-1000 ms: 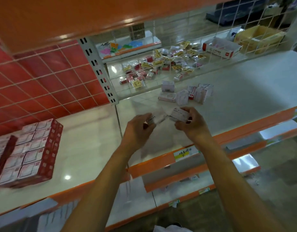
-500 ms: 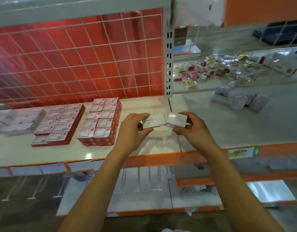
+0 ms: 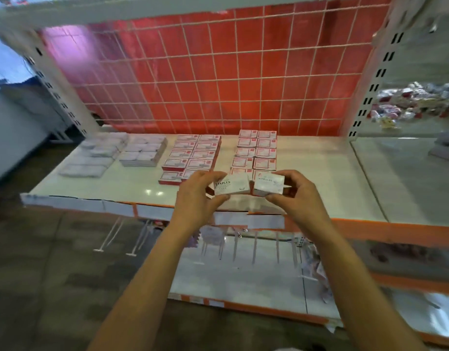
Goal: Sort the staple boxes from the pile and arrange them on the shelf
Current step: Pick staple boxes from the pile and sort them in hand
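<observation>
Holding left hand (image 3: 198, 196): gripped one small white cardboard box (image 3: 231, 186) printed "STAPLES"
Right hand (image 3: 294, 196): gripped one similar white cardboard box (image 3: 267, 184)

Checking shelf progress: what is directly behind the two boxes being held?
Behind the two held boxes, a block of red-and-white boxes lies flat on the shelf. Its nearest row is partly covered by the boxes and hands.

Both forearms are bare to the frame's edge, no sleeves; left hand (image 3: 197, 196) and right hand (image 3: 293, 196) ungloved, without rings.
</observation>
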The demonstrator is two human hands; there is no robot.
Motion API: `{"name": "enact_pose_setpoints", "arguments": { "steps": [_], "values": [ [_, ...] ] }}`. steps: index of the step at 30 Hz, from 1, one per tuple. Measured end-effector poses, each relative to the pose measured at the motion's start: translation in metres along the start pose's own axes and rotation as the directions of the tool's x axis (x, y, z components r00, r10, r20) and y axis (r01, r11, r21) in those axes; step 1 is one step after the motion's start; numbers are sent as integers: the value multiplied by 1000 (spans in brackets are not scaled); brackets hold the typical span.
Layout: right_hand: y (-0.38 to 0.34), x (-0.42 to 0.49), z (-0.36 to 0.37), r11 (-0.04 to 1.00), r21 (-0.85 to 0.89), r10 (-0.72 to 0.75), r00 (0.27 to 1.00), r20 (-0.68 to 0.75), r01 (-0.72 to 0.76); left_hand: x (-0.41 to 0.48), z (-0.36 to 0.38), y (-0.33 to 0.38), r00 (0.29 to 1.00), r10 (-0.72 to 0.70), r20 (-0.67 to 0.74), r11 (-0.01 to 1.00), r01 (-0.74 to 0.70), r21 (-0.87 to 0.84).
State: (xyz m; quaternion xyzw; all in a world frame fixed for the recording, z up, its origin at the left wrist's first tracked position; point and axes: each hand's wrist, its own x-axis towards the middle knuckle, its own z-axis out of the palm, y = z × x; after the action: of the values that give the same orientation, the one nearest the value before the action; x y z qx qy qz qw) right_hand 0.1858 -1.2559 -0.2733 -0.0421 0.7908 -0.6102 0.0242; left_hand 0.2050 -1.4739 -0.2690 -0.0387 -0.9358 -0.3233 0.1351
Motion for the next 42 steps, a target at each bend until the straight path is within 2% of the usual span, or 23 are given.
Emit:
{"name": "enact_pose_setpoints", "arguments": {
  "steps": [6,20,25,31,35,42],
  "values": [
    [-9,3,50,999,-26,31,998,55,-29,-8,-25,-39,991,-128,-25,991,129,43],
    [-27,75,142,991,-111,-49,969,242,78,36,-70,-125,952,-296,-81,949,302,89],
    [-30,91,163,955,-279,-45,982,186,96,43,-80,-155,931,-352,-100,928,361,94],
    [-43,103,204,944,-287,-118,978,170,164,56,-103,-192,938,-343,-57,929,348,127],
    [-55,109,247,958,-254,-106,987,123,135,64,-131,-223,948,-318,3,938,314,144],
    [-61,112,318,901,-413,-104,991,83,130,75,-181,-284,953,-293,71,944,276,181]
  ]
}}
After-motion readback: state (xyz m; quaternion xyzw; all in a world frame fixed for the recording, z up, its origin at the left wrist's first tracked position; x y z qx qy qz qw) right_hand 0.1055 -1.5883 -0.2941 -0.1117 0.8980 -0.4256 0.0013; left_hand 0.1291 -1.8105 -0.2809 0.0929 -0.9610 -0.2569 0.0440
